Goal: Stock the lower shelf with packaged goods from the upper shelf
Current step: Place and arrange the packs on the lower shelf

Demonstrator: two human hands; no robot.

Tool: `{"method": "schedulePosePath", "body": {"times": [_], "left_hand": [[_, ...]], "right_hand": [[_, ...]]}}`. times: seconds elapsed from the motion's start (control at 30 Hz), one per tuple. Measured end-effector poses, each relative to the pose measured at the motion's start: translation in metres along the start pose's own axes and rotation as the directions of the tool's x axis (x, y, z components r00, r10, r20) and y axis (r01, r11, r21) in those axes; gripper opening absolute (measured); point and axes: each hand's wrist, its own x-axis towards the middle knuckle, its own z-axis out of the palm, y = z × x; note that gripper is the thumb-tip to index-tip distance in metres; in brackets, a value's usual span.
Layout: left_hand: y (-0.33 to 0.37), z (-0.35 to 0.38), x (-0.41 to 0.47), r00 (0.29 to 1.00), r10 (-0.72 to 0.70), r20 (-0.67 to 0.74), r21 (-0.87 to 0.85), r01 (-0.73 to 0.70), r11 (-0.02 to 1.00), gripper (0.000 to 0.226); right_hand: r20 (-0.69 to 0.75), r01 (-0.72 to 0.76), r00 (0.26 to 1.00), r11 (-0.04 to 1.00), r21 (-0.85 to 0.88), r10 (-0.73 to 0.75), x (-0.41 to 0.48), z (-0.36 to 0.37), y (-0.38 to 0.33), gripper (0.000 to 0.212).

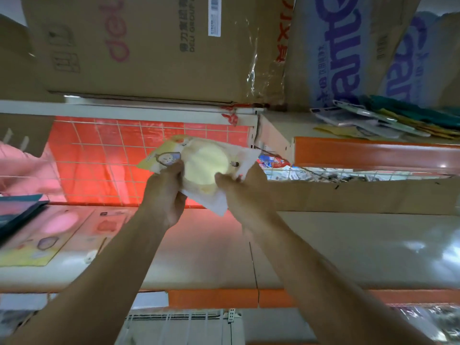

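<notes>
Left hand: left hand [166, 192], arm stretched forward and up, fingers curled round the packet's left edge.
Right hand: right hand [240, 192], arm likewise raised, thumb and fingers pinching the right side.
Packet: flat, glossy white-and-yellow plastic packet with a round pale-yellow item inside [202, 170], held tilted above the smooth cream lower shelf board [348, 245], before the orange wire-grid back panel [104, 155].
Above: taped brown cardboard box [149, 46].

Shop, retail aisle. Orange-edged display shelf [224, 298]; wire grid back panel [99, 158] behind it; printed cardboard cartons [149, 46] stacked above it; flat packaged goods [49, 235] lying on its left end.
</notes>
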Motion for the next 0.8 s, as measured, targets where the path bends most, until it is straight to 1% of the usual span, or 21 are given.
{"method": "schedulePosePath", "body": {"times": [0.07, 0.1, 0.2, 0.23, 0.3, 0.37, 0.43, 0.5, 0.57, 0.7, 0.8], "left_hand": [[-0.011, -0.007, -0.006, 0.999, -0.036, -0.003, 0.006, 0.036, 0.999, 0.031], [-0.015, -0.011, -0.009, 0.998, -0.055, -0.007, -0.008, 0.055, 0.998, 0.029], [-0.022, -0.027, -0.014, 0.996, -0.076, -0.045, -0.066, 0.073, 0.995, 0.022], [-0.023, -0.032, -0.016, 0.995, -0.08, -0.054, -0.069, 0.076, 0.995, 0.021], [-0.024, -0.038, -0.019, 0.991, -0.097, -0.087, -0.079, 0.09, 0.993, 0.016], [-0.026, -0.046, -0.02, 0.983, -0.138, -0.122, -0.123, 0.123, 0.985, 0.014], [-0.025, -0.05, -0.022, 0.981, -0.158, -0.117, -0.127, 0.143, 0.981, 0.01], [-0.024, -0.052, -0.022, 0.982, -0.174, -0.068, -0.071, 0.169, 0.983, 0.013], [-0.023, -0.055, -0.024, 0.978, -0.208, -0.015, 0.023, 0.208, 0.978, 0.02], [-0.022, -0.059, -0.03, 0.933, -0.336, 0.132, 0.226, 0.302, 0.926, 0.04], [-0.025, -0.055, -0.039, 0.889, -0.415, 0.195, 0.314, 0.344, 0.885, 0.035]], "right_hand": [[0.003, -0.203, 0.979, 0.972, 0.115, 0.204, 0.001, 0.0, 0.026, 0.014], [0.015, -0.274, 0.961, 0.949, 0.157, 0.275, 0.003, -0.001, 0.037, 0.007], [0.045, -0.393, 0.919, 0.895, 0.213, 0.393, 0.009, -0.013, 0.059, 0.01], [0.051, -0.419, 0.907, 0.885, 0.203, 0.418, 0.009, -0.018, 0.064, 0.01], [0.065, -0.445, 0.895, 0.875, 0.19, 0.441, 0.011, -0.028, 0.074, 0.01], [0.057, -0.44, 0.897, 0.876, 0.199, 0.438, 0.013, -0.036, 0.082, 0.014], [0.048, -0.438, 0.898, 0.877, 0.199, 0.437, 0.014, -0.044, 0.086, 0.007], [0.07, -0.448, 0.893, 0.865, 0.227, 0.444, 0.015, -0.052, 0.086, 0.006], [0.118, -0.46, 0.888, 0.855, 0.242, 0.444, 0.018, -0.062, 0.084, 0.008], [0.229, -0.451, 0.879, 0.884, 0.12, 0.418, 0.021, -0.083, 0.079, 0.007], [0.28, -0.47, 0.859, 0.877, 0.098, 0.429, 0.023, -0.094, 0.078, 0.02]]}}
